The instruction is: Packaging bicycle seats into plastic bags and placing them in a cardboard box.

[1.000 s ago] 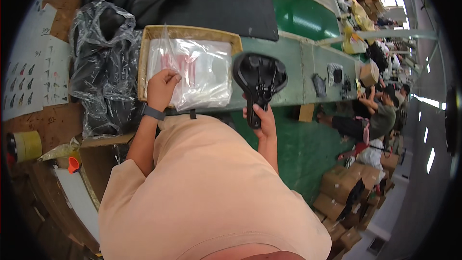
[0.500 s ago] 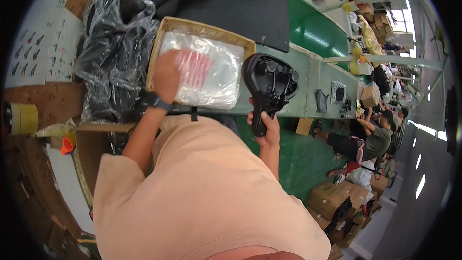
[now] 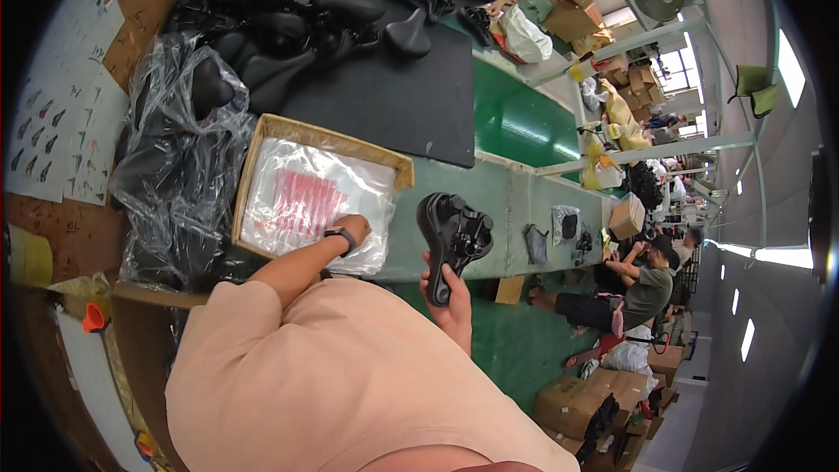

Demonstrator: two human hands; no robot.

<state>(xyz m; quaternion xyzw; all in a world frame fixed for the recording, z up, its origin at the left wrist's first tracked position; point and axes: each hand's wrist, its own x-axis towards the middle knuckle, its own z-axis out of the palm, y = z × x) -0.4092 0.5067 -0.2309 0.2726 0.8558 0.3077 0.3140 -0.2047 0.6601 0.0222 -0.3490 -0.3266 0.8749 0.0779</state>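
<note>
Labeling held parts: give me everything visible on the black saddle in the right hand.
The black bicycle saddle is held underside up, showing moulded ribs, round bosses and what look like rails; it looks like hard, slightly glossy plastic. The right hand grips its narrow nose end, wide rear pointing away, above the green bench edge and right of the cardboard box of clear bags. Only that hand touches it.

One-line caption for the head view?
Right hand holds a black bicycle saddle; left hand rests on plastic bags in a cardboard box.
</note>
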